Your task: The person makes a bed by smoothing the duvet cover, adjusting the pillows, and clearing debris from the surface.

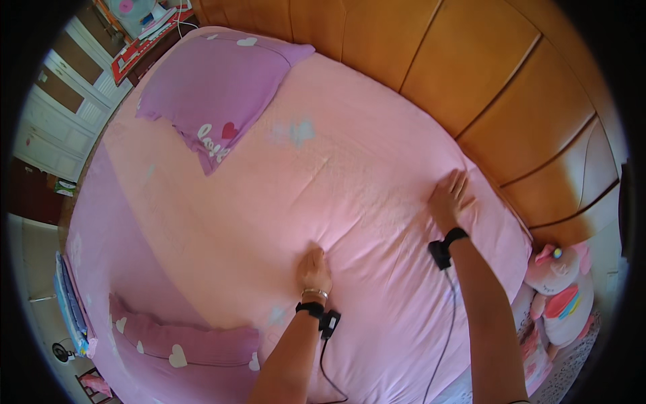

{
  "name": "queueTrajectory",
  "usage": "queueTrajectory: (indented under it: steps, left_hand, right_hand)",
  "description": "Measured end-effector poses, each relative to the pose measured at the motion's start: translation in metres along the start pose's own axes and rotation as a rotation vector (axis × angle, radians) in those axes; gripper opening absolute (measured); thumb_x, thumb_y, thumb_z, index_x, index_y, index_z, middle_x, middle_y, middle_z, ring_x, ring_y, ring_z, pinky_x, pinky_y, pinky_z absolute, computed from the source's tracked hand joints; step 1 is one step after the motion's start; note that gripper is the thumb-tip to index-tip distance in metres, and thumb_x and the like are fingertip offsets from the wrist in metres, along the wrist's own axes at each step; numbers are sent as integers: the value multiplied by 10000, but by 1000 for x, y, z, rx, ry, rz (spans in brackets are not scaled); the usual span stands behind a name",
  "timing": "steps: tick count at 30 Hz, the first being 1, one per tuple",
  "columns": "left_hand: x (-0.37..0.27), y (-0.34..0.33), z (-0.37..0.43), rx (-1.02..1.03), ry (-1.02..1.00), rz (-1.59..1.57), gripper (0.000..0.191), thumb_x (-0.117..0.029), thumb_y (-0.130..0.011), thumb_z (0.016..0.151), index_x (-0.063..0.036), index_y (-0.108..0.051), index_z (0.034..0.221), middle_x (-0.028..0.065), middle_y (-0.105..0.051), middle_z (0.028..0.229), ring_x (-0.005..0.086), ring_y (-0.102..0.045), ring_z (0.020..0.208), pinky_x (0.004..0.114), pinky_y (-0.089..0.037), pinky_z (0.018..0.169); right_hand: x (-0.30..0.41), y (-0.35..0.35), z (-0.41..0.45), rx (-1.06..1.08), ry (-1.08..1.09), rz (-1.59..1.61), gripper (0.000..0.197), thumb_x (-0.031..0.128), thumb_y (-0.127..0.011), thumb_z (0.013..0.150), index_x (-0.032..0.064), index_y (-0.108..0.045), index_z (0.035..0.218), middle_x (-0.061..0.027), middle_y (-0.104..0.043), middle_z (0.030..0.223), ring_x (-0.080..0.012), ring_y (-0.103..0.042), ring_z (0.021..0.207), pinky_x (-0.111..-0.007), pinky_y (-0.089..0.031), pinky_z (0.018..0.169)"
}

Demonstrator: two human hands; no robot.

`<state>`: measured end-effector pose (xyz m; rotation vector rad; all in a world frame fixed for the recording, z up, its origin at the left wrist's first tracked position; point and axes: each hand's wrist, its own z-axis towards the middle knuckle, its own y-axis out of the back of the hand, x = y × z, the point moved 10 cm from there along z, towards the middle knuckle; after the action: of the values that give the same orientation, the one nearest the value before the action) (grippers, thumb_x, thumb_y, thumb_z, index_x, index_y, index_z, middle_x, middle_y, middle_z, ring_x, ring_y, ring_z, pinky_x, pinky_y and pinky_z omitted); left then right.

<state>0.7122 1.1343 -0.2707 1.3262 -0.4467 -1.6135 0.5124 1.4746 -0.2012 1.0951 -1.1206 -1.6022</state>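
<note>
A pink bed sheet (237, 222) covers the mattress, with wrinkles towards the near right. My left hand (315, 270) rests on it near the middle, its fingers close together; whether it grips any cloth cannot be told. Farther right, my right hand (450, 196) lies on the sheet near the headboard edge, palm down, fingers partly spread. Black straps with small cabled boxes are on both wrists, and a bracelet is on the left one. A purple pillow (217, 86) with hearts lies at the upper left. Another purple pillow (186, 348) lies at the lower left.
An orange-brown padded headboard (454, 65) runs along the upper right. Plush toys (560, 298) lie beside the bed's right corner. A red-topped table (131, 58) with a fan and papers stands at the upper left. Thin cables (450, 313) trail from the wrist boxes over the bed.
</note>
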Motion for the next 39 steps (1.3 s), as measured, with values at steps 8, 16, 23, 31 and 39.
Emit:
queueTrajectory:
  steps: [8,16,23,31,39]
  left_hand:
    - [16,4,24,105,-70,179,93,-124,-566,790,-91,-553,876,82,-595,907,271,-531,791,409,-402,733]
    - [7,-16,45,204,-57,95,106,-73,-544,717,-93,-535,820,108,-575,856,308,-508,777,436,-352,724]
    - [7,-18,38,166,-70,142,74,-137,-591,756,-120,-519,748,81,-570,788,287,-505,718,436,-349,695]
    - [-9,-40,39,223,-120,133,74,-111,-567,728,-123,-502,764,98,-569,813,312,-510,738,461,-346,681]
    - [-19,-50,32,194,-121,142,97,-103,-546,701,-93,-485,776,145,-536,831,346,-498,782,471,-341,688]
  right_hand:
    - [322,89,-124,142,1309,714,537,350,-508,892,166,-406,1386,-45,-320,1489,-220,-231,1396,-542,-3,1119]
    - [243,69,125,-95,811,425,541,351,-494,917,145,-377,1404,-52,-292,1499,-208,-176,1416,-527,13,1131]
    - [225,35,141,-94,719,412,622,367,-450,931,45,-275,1433,-133,-282,1490,-233,-228,1395,-409,-113,1151]
    - [191,-20,190,266,596,716,673,330,-510,904,-28,-258,1415,-201,-253,1485,-310,-220,1385,-383,-171,1140]
    - [7,23,86,151,825,387,559,270,-437,947,-6,-294,1412,-178,-284,1474,-284,-224,1389,-369,-174,1144]
